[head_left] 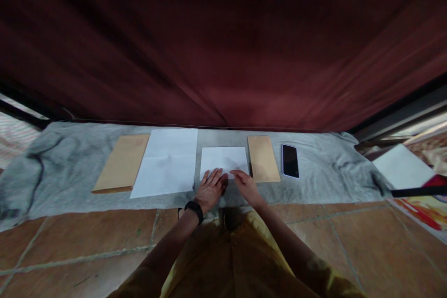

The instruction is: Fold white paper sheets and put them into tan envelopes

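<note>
A small white sheet of paper (223, 157), which looks folded, lies in front of me on the grey cloth. My left hand (210, 189), with a black band on its wrist, rests on the near edge of this sheet with its fingers spread out flat. At the sheet's near right part, my right hand (245, 186) has its thumb and forefinger closed on the edge. Left of it lies a larger white sheet (167, 163) with faint crease lines. A brown envelope (263, 158) lies just right of the small sheet.
A stack of larger brown envelopes (122, 163) lies at the left, partly beside the big sheet. A phone (290, 160) with a dark screen sits at the right. The grey cloth (328, 167) borders a dark red curtain-like sheet (223, 56) and the tiled floor (104, 233).
</note>
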A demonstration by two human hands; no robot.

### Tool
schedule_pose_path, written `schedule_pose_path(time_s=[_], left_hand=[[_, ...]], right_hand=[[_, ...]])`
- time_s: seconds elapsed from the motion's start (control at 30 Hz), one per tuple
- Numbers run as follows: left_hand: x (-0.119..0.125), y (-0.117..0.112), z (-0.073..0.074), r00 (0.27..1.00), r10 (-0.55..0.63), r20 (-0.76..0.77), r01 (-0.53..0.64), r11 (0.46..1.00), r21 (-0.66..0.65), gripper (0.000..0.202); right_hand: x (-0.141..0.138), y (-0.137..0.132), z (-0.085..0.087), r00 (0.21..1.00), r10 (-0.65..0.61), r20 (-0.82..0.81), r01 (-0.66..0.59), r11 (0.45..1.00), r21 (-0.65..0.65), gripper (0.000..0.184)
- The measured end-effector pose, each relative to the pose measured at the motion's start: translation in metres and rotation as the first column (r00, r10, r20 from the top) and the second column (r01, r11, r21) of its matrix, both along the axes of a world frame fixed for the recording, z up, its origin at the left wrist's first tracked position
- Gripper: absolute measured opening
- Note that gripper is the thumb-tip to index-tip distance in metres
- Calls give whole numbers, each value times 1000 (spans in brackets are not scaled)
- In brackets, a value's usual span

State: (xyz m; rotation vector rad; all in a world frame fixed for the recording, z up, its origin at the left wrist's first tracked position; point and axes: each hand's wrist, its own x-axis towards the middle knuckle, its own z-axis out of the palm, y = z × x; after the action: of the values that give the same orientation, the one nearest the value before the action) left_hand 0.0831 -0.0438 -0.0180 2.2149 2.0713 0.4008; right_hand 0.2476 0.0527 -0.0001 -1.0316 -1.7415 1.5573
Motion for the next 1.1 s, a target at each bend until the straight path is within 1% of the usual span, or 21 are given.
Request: schedule_pose_path(time_s=[0.03,0.07,0.13,0.17,0.23,0.33,0.4,0.53,0.67,0.77,0.87,0.97,1.03,1.1], left_hand=[[3,0,0,1000,-11,-8,11,1000,4,44],[6,1,-1,1000,-21,-14,21,1000,7,43],[13,1,-3,999,-31,-17,31,999,10,44],[17,0,-5,1000,-26,-16,26,1000,11,45],[22,-1,-8,1000,-6,-9,6,1000,11,47],[25,-3,-12,1000,4,4,-4,1000,25,47],[24,-4,-12,1000,2,12,-2,999,38,47],[22,-3,-10,1000,-6,30,4,999,44,48],[21,-2,-11,998,-14,53,12,999,38,49],[21,-2,-11,998,-19,67,16,999,49,50],[20,-3,-11,998,-16,62,13,999,50,50],[20,-2,-10,998,-10,63,8,999,42,49],[20,-2,-11,998,-8,70,5,999,39,49],[20,-2,-11,997,-6,79,3,999,38,48]], right_hand=[[-3,5,-1,998,40,47,-46,991,125,26],[-6,9,-1,992,91,91,-109,969,223,30],[-12,16,-4,968,183,170,-233,905,356,36],[-14,18,-5,954,216,208,-285,871,401,38],[-17,22,-8,925,257,281,-363,816,449,40],[-21,27,-11,890,275,363,-429,775,463,44],[-26,31,-12,882,257,395,-436,764,476,45],[-39,45,-15,880,182,440,-416,742,526,47],[-55,63,-21,849,131,512,-442,709,550,48],[-68,76,-23,837,98,538,-433,719,543,48],[-79,86,-20,827,63,559,-419,732,537,46],[-81,86,-17,836,61,546,-405,741,537,45],[-75,77,-17,857,82,510,-393,744,541,45],[-61,62,-19,879,116,462,-384,746,544,44]])
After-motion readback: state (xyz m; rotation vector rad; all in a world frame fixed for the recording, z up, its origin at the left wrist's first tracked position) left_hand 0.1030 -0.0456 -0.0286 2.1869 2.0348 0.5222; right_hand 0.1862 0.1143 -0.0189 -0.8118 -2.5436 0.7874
